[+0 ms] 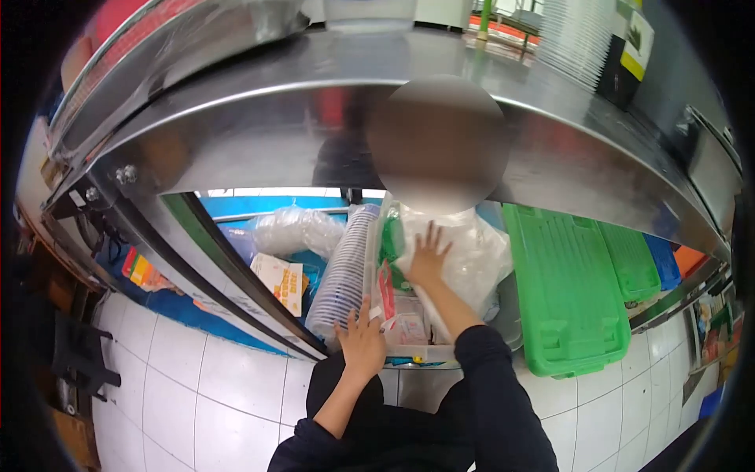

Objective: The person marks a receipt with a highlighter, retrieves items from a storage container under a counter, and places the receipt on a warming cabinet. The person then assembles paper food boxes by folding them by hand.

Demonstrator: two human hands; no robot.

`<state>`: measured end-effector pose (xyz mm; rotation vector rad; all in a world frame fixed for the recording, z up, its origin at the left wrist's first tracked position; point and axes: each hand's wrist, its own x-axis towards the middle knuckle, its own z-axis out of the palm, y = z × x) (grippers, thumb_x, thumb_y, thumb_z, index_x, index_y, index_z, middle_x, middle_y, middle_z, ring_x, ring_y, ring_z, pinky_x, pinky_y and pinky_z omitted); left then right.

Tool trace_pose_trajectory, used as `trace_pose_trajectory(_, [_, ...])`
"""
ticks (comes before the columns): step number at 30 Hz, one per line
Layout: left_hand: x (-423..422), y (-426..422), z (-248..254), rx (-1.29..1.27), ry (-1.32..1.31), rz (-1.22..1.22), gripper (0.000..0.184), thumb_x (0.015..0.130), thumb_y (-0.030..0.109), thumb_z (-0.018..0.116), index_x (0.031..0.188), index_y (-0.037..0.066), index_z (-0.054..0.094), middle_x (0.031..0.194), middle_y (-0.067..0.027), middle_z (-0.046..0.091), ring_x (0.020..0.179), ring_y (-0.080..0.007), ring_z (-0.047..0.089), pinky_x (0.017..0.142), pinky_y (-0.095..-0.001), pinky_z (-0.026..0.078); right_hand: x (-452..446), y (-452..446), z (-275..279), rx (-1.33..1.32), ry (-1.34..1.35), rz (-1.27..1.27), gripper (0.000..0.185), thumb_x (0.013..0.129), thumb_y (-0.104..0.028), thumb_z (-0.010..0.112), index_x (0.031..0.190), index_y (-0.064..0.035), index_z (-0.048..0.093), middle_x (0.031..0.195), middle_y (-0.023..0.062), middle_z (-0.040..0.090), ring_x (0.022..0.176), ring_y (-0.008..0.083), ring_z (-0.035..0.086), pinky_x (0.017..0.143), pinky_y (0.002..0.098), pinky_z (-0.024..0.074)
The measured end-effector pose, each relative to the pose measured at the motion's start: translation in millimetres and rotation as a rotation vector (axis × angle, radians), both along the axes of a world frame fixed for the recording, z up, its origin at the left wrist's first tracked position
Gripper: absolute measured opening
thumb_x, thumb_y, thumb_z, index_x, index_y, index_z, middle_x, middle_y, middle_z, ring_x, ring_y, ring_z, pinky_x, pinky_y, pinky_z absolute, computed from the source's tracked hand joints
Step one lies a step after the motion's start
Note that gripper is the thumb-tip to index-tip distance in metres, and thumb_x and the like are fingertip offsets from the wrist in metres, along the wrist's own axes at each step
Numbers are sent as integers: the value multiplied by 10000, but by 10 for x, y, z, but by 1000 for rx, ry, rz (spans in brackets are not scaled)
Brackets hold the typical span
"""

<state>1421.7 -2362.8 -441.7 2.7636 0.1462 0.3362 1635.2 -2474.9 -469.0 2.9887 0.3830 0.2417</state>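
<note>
A puffy, crumpled, whitish plastic bag (484, 256) fills the back of a clear bin (440, 354) below a steel desk (275, 130). The right hand (429, 258) lies on it, grip wide, apparently steadying it. The left hand (363, 344), grip also wide, rests at the bin's near-left corner, perhaps for balance, beside stacked cups (344, 267).

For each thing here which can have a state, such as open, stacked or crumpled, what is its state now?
Clear box: open on top, things inside.
White plastic: crumpled, in the box.
Right hand: fingers spread, on the plastic.
Left hand: fingers spread, at the box's near left corner.
Cup stack: nested, beside the box.
Large green lid: cannot tell if it closes a box.
</note>
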Motion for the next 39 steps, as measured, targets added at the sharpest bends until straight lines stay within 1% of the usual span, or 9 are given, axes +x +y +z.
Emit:
trace_pose_trajectory(4, [34,44,-3,-59,-3,-22,313,741,113,559,1053,104,580,1447,-76,275,1245,-361,336,990,-657,187,130,-362,274,84,60,-164,1045,559,-435,769,1411,-105,261,1484,237,23,1375,396,4,1021,662,31])
trace_pose_trajectory(6, [28,70,-35,-108,-47,-57,312,743,111,554,1054,94,577,1436,-94,278,1250,-360,324,997,-648,191,784,-1119,-160,-441,-913,-43,1052,585,-409,767,1415,-82,210,1451,254,134,1357,404,85,1023,659,64])
trace_pose_trajectory(7, [64,73,-29,-120,-52,-55,312,743,111,554,1054,94,577,1436,-94,278,1250,-360,324,997,-648,191,743,-1256,-20,-164,-526,-190,1022,601,-395,756,1407,-71,217,1435,245,178,1346,401,119,1029,648,75])
trace_pose_trajectory(10, [76,29,-35,-178,-77,-63,307,744,109,550,1047,65,575,1420,-125,286,1252,-366,311,997,-640,199,527,-1452,317,110,-178,-218,996,616,-393,742,1398,-55,226,1424,234,218,1342,411,133,1055,606,68])
trace_pose_trajectory(15, [105,2,-56,-87,-99,-56,308,709,136,576,999,30,586,1412,-168,280,1248,-398,301,980,-630,226,485,-523,16,189,81,640,935,640,-463,703,1372,-37,307,1464,201,171,1361,376,117,1091,531,73])
trace_pose_trajectory(17, [106,9,-58,-77,-106,-53,311,702,140,579,994,32,588,1413,-170,278,1248,-401,301,980,-626,229,355,82,-81,91,300,635,916,624,-447,708,1353,-30,343,1464,203,177,1362,368,132,1059,579,144])
trace_pose_trajectory(21, [71,23,-24,-80,-86,-65,305,716,162,565,997,46,590,1421,-174,268,1237,-399,321,973,-636,232,438,588,-1174,-288,-173,420,638,787,-289,528,1328,1,356,1429,184,259,1326,342,240,1050,559,204])
trace_pose_trajectory(28, [27,123,142,-67,102,-102,312,772,151,558,1075,76,555,1442,-142,236,1244,-353,341,980,-636,245,857,519,-1594,84,-37,301,549,810,-234,474,1297,5,387,1307,176,424,1202,331,397,1033,532,242])
trace_pose_trajectory(39, [80,148,135,-128,96,-87,354,782,152,541,1127,76,544,1458,-111,221,1232,-361,353,976,-637,244,1208,-79,-387,413,-162,-61,691,750,-336,561,1322,-8,357,1350,181,376,1232,329,368,1046,491,245])
